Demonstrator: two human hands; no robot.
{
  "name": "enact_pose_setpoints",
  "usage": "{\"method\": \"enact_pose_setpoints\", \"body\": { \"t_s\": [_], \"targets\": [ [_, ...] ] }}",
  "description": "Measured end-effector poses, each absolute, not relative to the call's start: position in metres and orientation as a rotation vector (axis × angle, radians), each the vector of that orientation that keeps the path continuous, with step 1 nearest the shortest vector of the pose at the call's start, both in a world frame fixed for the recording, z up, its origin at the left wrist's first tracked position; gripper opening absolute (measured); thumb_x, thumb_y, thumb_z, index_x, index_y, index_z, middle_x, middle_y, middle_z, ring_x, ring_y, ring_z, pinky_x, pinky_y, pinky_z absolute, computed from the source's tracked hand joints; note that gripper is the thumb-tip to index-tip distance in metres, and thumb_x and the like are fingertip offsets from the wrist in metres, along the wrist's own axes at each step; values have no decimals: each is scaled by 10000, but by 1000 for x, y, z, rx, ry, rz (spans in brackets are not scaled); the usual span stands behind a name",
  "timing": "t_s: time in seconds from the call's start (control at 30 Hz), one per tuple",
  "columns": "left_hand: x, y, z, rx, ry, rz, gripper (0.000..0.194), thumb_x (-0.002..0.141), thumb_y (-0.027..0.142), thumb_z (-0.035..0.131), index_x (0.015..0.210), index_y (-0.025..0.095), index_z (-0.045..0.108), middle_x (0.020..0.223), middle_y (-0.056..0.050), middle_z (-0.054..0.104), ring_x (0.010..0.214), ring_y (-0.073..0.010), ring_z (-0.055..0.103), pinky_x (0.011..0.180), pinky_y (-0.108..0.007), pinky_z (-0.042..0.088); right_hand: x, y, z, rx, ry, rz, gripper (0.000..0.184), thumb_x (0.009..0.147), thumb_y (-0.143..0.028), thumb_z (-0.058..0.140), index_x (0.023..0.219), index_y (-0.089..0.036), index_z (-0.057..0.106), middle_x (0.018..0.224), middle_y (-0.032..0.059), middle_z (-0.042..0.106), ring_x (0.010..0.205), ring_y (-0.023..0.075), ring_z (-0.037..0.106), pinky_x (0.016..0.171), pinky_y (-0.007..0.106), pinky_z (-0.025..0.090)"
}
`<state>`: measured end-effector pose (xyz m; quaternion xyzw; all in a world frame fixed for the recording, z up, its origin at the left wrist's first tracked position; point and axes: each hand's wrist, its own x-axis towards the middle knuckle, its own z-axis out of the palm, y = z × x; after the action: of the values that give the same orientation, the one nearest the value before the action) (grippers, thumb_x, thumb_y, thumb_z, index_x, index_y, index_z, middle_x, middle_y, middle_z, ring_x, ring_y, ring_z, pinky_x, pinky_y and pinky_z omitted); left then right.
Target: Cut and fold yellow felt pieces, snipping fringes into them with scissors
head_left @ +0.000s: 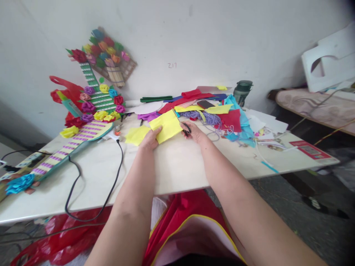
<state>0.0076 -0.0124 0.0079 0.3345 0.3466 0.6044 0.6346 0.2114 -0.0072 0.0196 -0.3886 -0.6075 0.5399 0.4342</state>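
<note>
The yellow sheet (167,125) is held above the middle of the white tabletop (177,166); whether it is paper or felt cannot be determined. The left hand (152,138) pinches its lower left part, thumb on top. The right hand (194,131) is curled around the black handles of a pair of scissors (188,129), positioned at the sheet's right edge. Whether the blades are parted cannot be told.

A second yellow piece (137,135) lies just left of the sheet, beside the left hand. Beyond the right hand are a bundle of purple yarn (198,116), a black phone (205,104) resting on layered colored sheets, a red sheet (231,121) and a crumpled light-blue sheet (244,123). A dark green bottle (242,92) stands upright behind these.

To the left, a black cable (121,155) loops across the tabletop toward its front edge. Farther left lies a purple-and-cream striped panel (74,146), with a green striped panel (103,101) standing behind it, edged with artificial flowers. A flower-bouquet ornament (111,55) is against the wall.
</note>
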Motion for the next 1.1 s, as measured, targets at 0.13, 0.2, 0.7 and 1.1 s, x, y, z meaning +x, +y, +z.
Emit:
{"method": "enact_pose_setpoints", "body": {
  "t_s": [0.13,0.2,0.7,1.1],
  "targets": [
    [8,-14,9,781,796,1385,245,722,109,659,967,94,649,1022,-136,693,1056,-256,611,990,-362,453,211,-6,19,-970,-1497,1347,331,752,-497,609,865,-195,533,480,-61,516,337,59,434,318,164,231],
    [9,-14,9,792,794,1382,235,726,109,652,961,96,651,1023,-132,693,1063,-252,608,992,-357,451,211,-5,18,-970,-1491,1340,321,754,-486,611,867,-195,535,475,-64,510,335,56,425,319,160,234],
    [7,-11,7,797,798,1380,269,720,121,666,986,95,640,1032,-130,691,1051,-254,614,985,-363,457,205,-8,23,-1015,-1376,1321,304,733,-334,666,931,-188,487,430,-101,473,331,52,393,335,142,287],
    [3,-9,2,842,775,1331,426,687,157,719,1096,96,618,1043,-139,687,1032,-268,622,985,-382,457,211,-8,21,-896,-1482,1320,294,776,-453,578,855,-177,515,458,-55,526,316,68,454,290,158,204]
  ]
}}
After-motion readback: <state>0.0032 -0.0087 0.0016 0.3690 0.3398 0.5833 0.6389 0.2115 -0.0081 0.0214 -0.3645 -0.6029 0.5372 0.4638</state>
